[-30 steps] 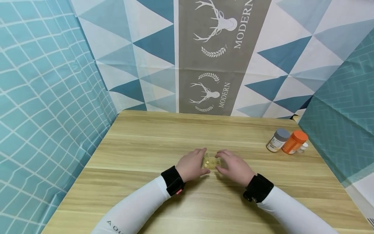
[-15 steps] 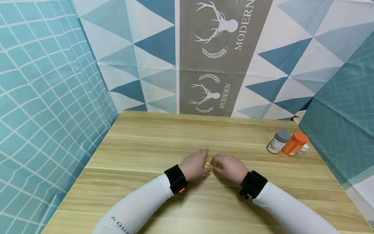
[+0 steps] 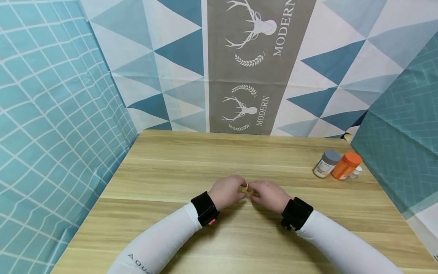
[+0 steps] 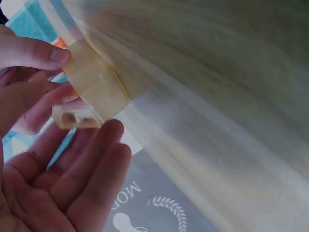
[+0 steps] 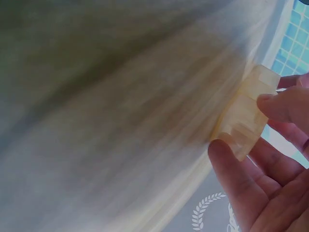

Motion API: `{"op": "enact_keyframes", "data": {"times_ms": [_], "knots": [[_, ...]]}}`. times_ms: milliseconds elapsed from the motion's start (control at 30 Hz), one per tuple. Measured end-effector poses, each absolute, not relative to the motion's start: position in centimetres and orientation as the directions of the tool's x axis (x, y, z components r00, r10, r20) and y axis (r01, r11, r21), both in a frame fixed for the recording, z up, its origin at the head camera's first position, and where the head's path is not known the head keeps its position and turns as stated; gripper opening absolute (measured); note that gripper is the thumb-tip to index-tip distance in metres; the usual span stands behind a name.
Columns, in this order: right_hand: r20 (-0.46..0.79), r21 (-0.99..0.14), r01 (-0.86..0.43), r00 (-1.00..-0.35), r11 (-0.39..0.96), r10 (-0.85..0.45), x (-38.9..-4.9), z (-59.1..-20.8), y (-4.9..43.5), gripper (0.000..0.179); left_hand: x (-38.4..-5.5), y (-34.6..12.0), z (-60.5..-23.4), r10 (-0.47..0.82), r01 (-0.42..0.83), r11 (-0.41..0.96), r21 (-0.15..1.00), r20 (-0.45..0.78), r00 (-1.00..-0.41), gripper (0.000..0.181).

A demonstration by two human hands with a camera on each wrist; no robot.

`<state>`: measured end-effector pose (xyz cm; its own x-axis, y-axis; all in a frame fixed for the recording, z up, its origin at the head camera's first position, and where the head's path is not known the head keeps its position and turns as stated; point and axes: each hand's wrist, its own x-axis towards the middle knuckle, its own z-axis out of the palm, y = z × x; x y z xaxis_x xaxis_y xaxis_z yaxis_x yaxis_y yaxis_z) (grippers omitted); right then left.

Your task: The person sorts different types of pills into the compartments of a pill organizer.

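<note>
1. Holding one small translucent yellowish box (image 4: 96,79) together: left hand (image 3: 226,191) and right hand (image 3: 270,195), fingertips facing each other.
2. Box position: near the middle of the wood-grain surface (image 3: 191,163), between the hands. Cannot tell whether it rests there or sits just above.
3. Flap (image 4: 75,116): projects at an angle from the box; printed marks too small to read.
4. Right fingers (image 5: 234,171): clamped on the box, thumb on one side, a fingertip at its edge.
5. Left fingers (image 4: 91,169): curled about the other end, a fingertip at the corner by the flap.
6. Far right: grey-capped jar (image 3: 324,167), orange jar (image 3: 345,167), white bottle (image 3: 356,172), closely grouped, well apart from the hands.
7. Black bands (image 3: 205,208) on both wrists; white sleeves (image 3: 157,241).
</note>
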<state>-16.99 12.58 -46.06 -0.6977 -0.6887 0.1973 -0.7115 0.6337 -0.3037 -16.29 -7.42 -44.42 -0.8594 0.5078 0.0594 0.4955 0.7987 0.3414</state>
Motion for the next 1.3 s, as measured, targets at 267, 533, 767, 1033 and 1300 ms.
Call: {"op": "enact_keyframes", "data": {"times_ms": [267, 533, 767, 1033, 1300], "knots": [[0.176, -0.304, -0.715, -0.692, 0.630, -0.700, -17.2, -45.8, 12.7, 0.020, -16.6, -7.1, -44.5, 0.569, 0.563, 0.781, 0.271, 0.063, -0.820, 0.022], [0.157, -0.304, -0.705, -0.700, 0.641, -0.697, -17.3, -45.9, 12.7, 0.019, -17.0, -7.1, -44.6, 0.610, 0.614, 0.744, 0.262, 0.106, -0.785, 0.011], [0.129, -0.307, -0.695, -0.707, 0.650, -0.695, -17.5, -46.0, 12.6, 0.018, -17.2, -7.3, -45.1, 0.620, 0.627, 0.726, 0.281, 0.125, -0.774, 0.007], [0.127, -0.331, -0.719, -0.675, 0.611, -0.726, -18.0, -45.8, 12.8, 0.020, -17.5, -7.4, -45.2, 0.614, 0.620, 0.727, 0.295, 0.123, -0.779, 0.005], [0.130, -0.358, -0.726, -0.662, 0.588, -0.738, -18.4, -45.9, 13.0, 0.020, -17.7, -7.3, -45.5, 0.622, 0.631, 0.726, 0.272, 0.131, -0.772, 0.004]]}}
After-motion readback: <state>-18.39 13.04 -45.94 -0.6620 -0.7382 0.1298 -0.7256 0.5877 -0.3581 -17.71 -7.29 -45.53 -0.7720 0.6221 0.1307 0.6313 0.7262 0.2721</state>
